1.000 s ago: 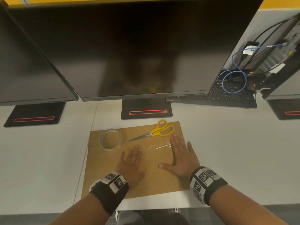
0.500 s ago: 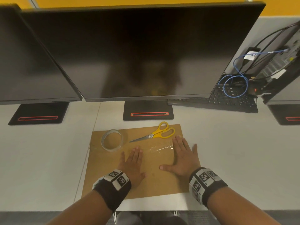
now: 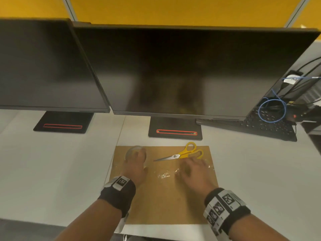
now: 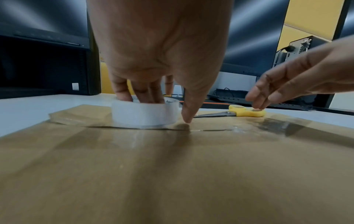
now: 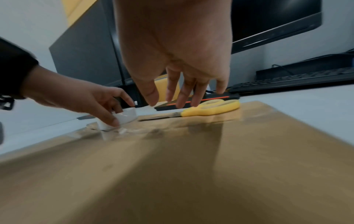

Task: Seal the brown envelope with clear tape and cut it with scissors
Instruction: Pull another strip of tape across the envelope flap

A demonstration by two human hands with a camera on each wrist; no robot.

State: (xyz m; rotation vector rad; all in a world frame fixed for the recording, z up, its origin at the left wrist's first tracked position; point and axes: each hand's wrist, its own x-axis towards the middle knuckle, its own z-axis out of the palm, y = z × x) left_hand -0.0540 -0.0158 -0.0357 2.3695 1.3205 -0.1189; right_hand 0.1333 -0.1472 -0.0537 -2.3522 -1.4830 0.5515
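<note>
Now-risen hands: left point(image 4: 153, 50) seemingly gripping tape roll point(image 4: 144, 113).

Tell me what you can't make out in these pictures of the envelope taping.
- Tape roll, head view: mostly covered by the left hand.
- Left hand's fingertips, left wrist view: sunk inside the roll.
- Taped seam on the envelope: glare and blur hide its ends.
- Right hand versus scissors: contact unclear.

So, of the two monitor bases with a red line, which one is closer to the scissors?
The base of the middle monitor, just behind the envelope on which the yellow scissors lie. The other base stands far to the left.
</note>
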